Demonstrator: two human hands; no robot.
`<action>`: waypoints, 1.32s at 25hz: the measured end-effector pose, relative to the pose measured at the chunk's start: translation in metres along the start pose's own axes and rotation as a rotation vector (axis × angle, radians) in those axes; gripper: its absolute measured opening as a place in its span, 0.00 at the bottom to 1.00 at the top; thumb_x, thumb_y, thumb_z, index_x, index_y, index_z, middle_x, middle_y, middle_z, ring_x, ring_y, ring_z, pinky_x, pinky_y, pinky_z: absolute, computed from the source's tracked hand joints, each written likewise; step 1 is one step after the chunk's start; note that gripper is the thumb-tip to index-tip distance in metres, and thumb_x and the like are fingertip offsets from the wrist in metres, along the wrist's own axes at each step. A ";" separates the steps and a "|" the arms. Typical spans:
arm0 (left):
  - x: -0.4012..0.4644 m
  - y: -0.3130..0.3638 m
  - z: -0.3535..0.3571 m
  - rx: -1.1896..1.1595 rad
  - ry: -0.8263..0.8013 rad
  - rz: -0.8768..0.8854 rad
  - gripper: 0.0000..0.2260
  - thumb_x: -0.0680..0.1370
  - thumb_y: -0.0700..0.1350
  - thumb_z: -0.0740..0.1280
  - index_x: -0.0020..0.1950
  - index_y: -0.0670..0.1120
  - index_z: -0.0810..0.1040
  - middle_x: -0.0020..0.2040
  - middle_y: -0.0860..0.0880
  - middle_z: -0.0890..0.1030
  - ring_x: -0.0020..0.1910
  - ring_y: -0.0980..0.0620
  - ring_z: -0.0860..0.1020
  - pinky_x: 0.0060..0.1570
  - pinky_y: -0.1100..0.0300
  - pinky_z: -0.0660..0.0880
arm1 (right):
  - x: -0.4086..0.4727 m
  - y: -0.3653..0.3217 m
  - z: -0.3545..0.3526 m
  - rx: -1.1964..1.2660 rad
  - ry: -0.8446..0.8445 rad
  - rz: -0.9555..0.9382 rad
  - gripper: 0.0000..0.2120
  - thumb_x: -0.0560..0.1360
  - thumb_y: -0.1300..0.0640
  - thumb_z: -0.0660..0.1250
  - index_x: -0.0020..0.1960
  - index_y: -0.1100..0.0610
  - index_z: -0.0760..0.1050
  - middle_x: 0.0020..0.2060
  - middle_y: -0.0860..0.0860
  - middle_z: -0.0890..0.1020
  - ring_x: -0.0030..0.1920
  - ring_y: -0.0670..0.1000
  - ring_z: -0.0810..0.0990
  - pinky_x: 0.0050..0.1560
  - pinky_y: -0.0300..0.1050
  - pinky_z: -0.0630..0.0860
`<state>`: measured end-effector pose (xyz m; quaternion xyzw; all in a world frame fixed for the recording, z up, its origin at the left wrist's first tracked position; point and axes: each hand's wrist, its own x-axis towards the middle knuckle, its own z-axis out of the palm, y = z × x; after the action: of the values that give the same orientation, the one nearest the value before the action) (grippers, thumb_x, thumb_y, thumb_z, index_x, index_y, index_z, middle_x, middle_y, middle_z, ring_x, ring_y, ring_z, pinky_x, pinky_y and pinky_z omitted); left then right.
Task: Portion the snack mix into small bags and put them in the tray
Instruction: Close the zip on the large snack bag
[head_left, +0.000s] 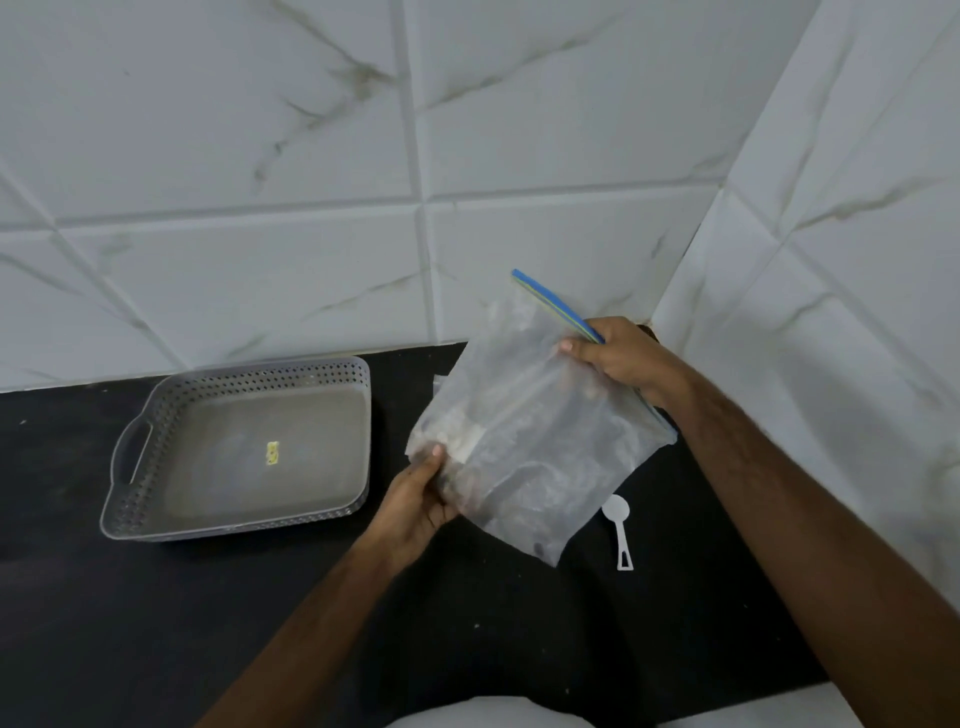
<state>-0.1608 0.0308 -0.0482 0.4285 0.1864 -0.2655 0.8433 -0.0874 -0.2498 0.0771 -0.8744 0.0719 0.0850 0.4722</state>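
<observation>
A clear zip bag (530, 441) with a blue and yellow seal strip hangs tilted above the black counter, held by both hands. My left hand (421, 499) grips its lower left corner. My right hand (618, 358) pinches the top edge at the seal. Dark and pale contents show blurred through the plastic. A grey perforated tray (135, 488) with a side handle sits to the left on the counter, holding only a small yellow scrap (272, 452).
A white plastic scoop (619, 525) lies on the black counter (156, 623) just right of the bag's lower corner. White marble tiled walls rise behind and to the right, meeting in a corner. A white edge shows at the bottom.
</observation>
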 end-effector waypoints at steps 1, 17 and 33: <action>0.003 -0.002 -0.002 0.036 0.029 -0.021 0.20 0.81 0.50 0.67 0.70 0.42 0.74 0.64 0.41 0.82 0.60 0.42 0.83 0.47 0.48 0.83 | 0.001 0.003 0.003 0.008 -0.006 0.016 0.09 0.80 0.55 0.69 0.50 0.61 0.82 0.28 0.48 0.75 0.26 0.44 0.72 0.29 0.37 0.69; 0.006 -0.037 -0.030 1.840 0.131 0.191 0.51 0.68 0.61 0.78 0.81 0.62 0.49 0.81 0.49 0.30 0.81 0.40 0.42 0.76 0.36 0.54 | -0.058 0.096 0.068 0.153 -0.142 0.367 0.15 0.82 0.54 0.62 0.69 0.51 0.72 0.57 0.51 0.81 0.53 0.48 0.80 0.57 0.49 0.75; 0.001 0.078 0.025 0.927 -0.301 0.523 0.09 0.77 0.41 0.71 0.56 0.41 0.84 0.52 0.47 0.87 0.52 0.50 0.85 0.55 0.48 0.82 | -0.071 -0.040 -0.020 -0.107 -0.577 -0.202 0.15 0.76 0.59 0.73 0.61 0.52 0.77 0.51 0.50 0.85 0.48 0.48 0.84 0.50 0.44 0.80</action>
<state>-0.1107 0.0486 0.0138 0.7443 -0.1853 -0.1600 0.6213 -0.1469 -0.2417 0.1360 -0.8404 -0.1572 0.2861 0.4325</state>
